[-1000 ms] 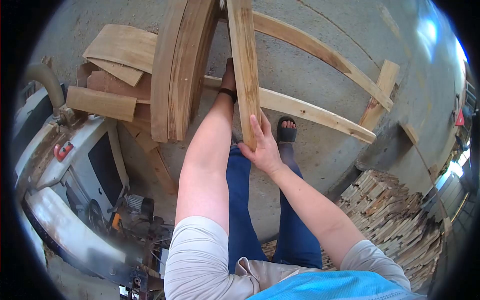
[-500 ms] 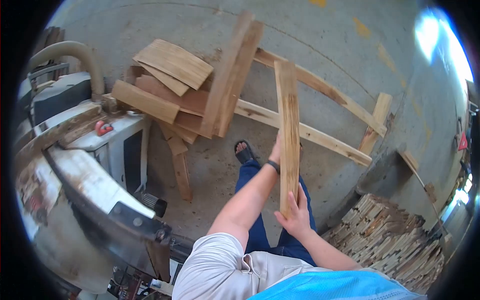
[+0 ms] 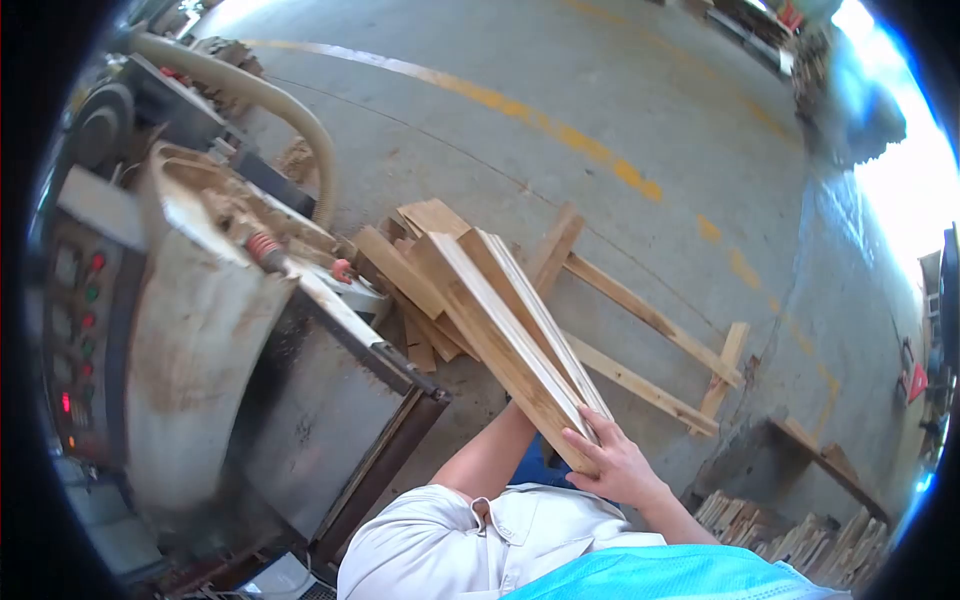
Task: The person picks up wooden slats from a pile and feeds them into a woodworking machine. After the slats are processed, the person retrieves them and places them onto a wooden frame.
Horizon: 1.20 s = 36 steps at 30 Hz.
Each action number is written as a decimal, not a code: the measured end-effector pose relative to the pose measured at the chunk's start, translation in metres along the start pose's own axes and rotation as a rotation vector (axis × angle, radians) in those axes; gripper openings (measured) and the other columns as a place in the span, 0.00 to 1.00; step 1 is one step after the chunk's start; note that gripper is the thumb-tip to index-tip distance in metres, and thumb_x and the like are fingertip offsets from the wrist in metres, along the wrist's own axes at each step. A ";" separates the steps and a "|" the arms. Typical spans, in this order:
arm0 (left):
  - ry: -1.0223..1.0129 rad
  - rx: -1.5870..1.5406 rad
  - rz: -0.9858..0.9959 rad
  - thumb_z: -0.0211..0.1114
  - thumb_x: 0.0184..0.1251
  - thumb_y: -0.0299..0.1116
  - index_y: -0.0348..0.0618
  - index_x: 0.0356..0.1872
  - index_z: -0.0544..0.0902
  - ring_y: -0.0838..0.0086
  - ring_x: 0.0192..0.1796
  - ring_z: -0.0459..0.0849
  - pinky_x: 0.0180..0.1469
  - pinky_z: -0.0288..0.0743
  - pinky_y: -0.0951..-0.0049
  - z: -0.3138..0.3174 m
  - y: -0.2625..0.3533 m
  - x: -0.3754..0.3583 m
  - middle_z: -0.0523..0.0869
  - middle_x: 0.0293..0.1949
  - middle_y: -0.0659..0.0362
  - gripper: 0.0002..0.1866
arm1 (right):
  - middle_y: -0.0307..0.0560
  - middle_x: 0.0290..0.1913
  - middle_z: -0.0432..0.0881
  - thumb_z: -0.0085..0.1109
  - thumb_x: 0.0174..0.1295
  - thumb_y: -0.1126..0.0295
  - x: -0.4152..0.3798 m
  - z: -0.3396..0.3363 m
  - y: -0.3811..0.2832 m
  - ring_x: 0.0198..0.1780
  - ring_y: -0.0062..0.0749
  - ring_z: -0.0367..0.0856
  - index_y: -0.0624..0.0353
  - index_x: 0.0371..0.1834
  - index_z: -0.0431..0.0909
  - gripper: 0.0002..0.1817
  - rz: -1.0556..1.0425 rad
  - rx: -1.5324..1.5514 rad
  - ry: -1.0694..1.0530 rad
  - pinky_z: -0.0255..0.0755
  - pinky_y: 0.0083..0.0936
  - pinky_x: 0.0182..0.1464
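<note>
Several long wooden boards (image 3: 510, 355) are held together in front of me, slanting from my body up to the left, with pale grooved edges showing. My right hand (image 3: 612, 462) is closed around their near end, fingers over the edge and side. My left forearm (image 3: 490, 455) reaches under the boards from the left; the hand itself is hidden beneath them, so its fingers do not show. Beyond the far end of the boards lies a pile of wooden panels (image 3: 398, 262).
A worn machine (image 3: 210, 330) with a control panel (image 3: 80, 330) and a thick hose (image 3: 260, 90) stands on my left. A wooden frame (image 3: 650, 385) lies on the floor ahead. Stacked wood strips (image 3: 780, 530) are at lower right.
The boards have tilted to the left, and their grooved edges now show. My view has swung left, bringing the machine nearer. My left hand has gone out of sight under the boards.
</note>
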<state>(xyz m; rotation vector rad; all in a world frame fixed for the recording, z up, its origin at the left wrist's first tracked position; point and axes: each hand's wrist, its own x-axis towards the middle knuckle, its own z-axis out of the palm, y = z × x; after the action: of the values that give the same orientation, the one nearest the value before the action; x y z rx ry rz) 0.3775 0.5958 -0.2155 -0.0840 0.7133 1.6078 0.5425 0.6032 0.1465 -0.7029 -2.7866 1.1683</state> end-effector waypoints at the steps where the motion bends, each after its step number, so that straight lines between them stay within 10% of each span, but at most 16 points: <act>1: 0.011 -0.009 0.046 0.45 0.73 0.72 0.48 0.50 0.81 0.58 0.43 0.88 0.47 0.85 0.57 0.002 0.016 -0.016 0.86 0.40 0.52 0.36 | 0.59 0.79 0.59 0.77 0.53 0.57 0.001 -0.007 -0.014 0.73 0.61 0.68 0.38 0.76 0.69 0.44 -0.042 -0.007 -0.036 0.72 0.47 0.69; 23: 0.580 -0.416 0.797 0.42 0.74 0.72 0.49 0.63 0.74 0.55 0.58 0.83 0.62 0.79 0.50 -0.018 0.132 -0.428 0.82 0.57 0.50 0.38 | 0.57 0.80 0.62 0.68 0.62 0.58 -0.035 0.090 -0.202 0.78 0.47 0.63 0.48 0.84 0.56 0.47 -0.425 0.318 -0.729 0.55 0.36 0.80; 31: 0.737 -0.361 0.679 0.44 0.71 0.73 0.45 0.81 0.60 0.56 0.79 0.64 0.75 0.63 0.45 -0.111 0.177 -0.518 0.66 0.78 0.48 0.49 | 0.53 0.85 0.52 0.67 0.63 0.52 0.020 0.214 -0.200 0.85 0.38 0.48 0.60 0.85 0.48 0.53 -0.369 0.659 -0.792 0.41 0.31 0.83; 34: 1.125 -0.208 0.550 0.54 0.68 0.71 0.42 0.79 0.61 0.52 0.80 0.60 0.77 0.57 0.41 -0.142 0.204 -0.538 0.63 0.78 0.42 0.50 | 0.51 0.84 0.54 0.60 0.62 0.73 0.031 0.263 -0.195 0.82 0.38 0.55 0.55 0.87 0.44 0.49 0.019 1.103 -0.790 0.51 0.32 0.80; 36: 1.671 0.347 0.124 0.62 0.65 0.67 0.39 0.79 0.59 0.43 0.77 0.63 0.76 0.58 0.44 -0.109 0.230 -0.548 0.65 0.75 0.36 0.52 | 0.50 0.83 0.55 0.57 0.62 0.75 0.048 0.291 -0.192 0.81 0.37 0.57 0.54 0.87 0.45 0.49 0.104 1.118 -0.768 0.53 0.31 0.79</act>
<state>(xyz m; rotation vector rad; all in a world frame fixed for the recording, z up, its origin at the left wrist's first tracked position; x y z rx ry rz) 0.2303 0.0655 0.0340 -1.2286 2.2469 1.2087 0.3638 0.3112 0.0632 -0.2743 -1.8146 3.0434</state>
